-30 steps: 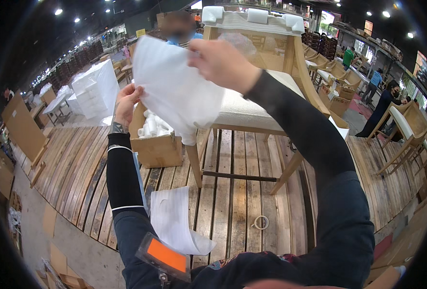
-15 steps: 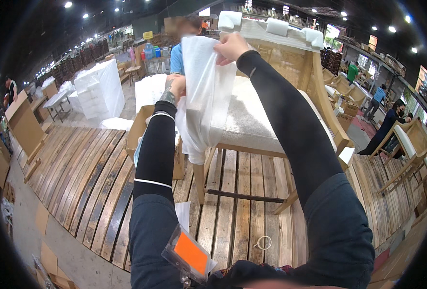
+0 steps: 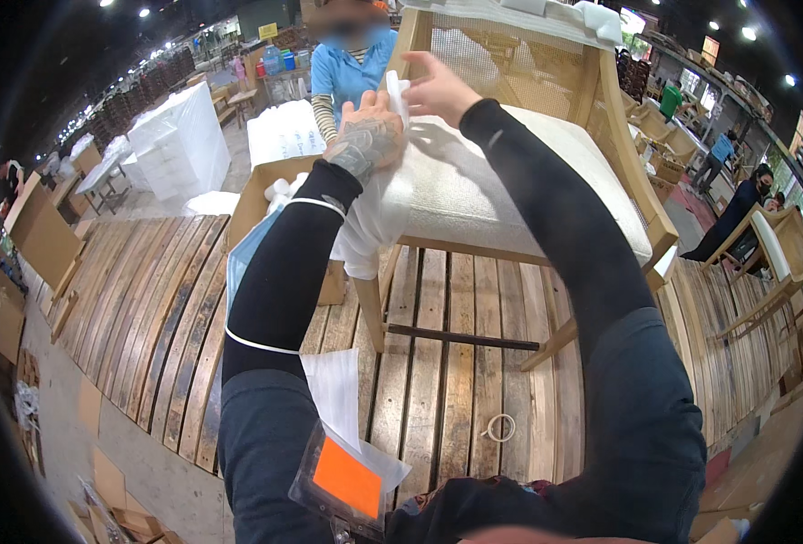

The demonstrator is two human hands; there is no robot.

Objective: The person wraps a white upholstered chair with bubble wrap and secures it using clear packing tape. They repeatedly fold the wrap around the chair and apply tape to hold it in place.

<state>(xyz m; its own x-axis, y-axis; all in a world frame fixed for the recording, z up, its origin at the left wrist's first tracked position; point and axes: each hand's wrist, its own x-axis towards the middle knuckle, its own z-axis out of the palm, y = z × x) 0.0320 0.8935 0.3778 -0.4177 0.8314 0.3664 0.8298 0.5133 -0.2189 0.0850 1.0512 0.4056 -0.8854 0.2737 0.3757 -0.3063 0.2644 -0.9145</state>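
A wooden chair with a woven back and white cushioned seat (image 3: pixel 483 181) stands in front of me. White foam sheet (image 3: pixel 374 218) is bunched around its near left front corner and hangs over the top of the leg. My left hand (image 3: pixel 370 140) is closed on the upper part of this sheet, knuckles up. Close to the sheet's rolled upper end, my right hand (image 3: pixel 442 88) has its fingers apart; whether a fingertip touches the foam, I cannot tell. Foam pads (image 3: pixel 598 23) and a wrap cover the chair's top rail.
Beside my left forearm stands an open cardboard box (image 3: pixel 255 195) with foam pieces in it. A co-worker in a blue shirt (image 3: pixel 356 77) is just beyond the chair. On the slatted wooden platform (image 3: pixel 139 317) lie a tape ring (image 3: pixel 499 428) and a white sheet (image 3: pixel 333 385).
The foam sheet, held upright before, is now gathered low at the chair's corner. My left hand has moved right and over it; my right hand has loosened its pinch and spread its fingers.
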